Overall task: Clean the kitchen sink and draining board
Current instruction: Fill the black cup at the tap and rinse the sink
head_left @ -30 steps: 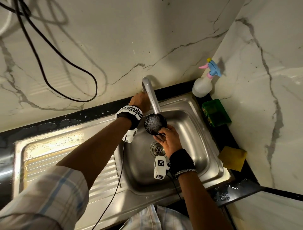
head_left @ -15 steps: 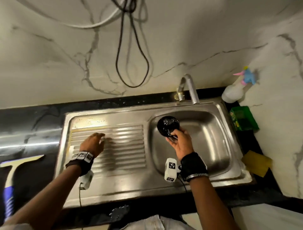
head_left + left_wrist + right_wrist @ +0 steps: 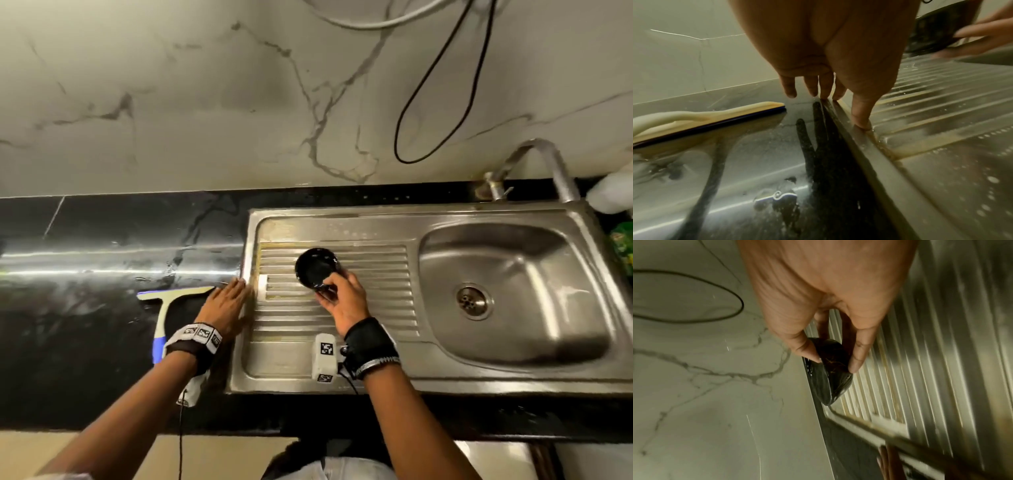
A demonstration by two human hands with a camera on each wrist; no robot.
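My right hand (image 3: 337,297) holds a small round black bowl (image 3: 317,266) over the ridged steel draining board (image 3: 373,274), gripping it by its base. In the right wrist view my thumb and fingers pinch the bowl (image 3: 830,371), which is tilted on its side. My left hand (image 3: 228,301) lies flat with straight fingers on the left rim of the draining board. In the left wrist view its fingertips (image 3: 825,94) touch the steel edge and the thumb presses on the wet ridges. The sink basin (image 3: 513,294) with its drain (image 3: 473,299) lies to the right.
A cream and blue squeegee (image 3: 164,308) lies on the wet black counter (image 3: 85,274) just left of my left hand. The tap (image 3: 548,164) stands behind the basin, a white spray bottle (image 3: 613,192) and a green pack (image 3: 623,250) at the far right. A black cable (image 3: 438,102) hangs on the marble wall.
The bowl has gone from under the tap, across the basin, to above the draining board. My left hand left the tap and slid left to the board's rim.
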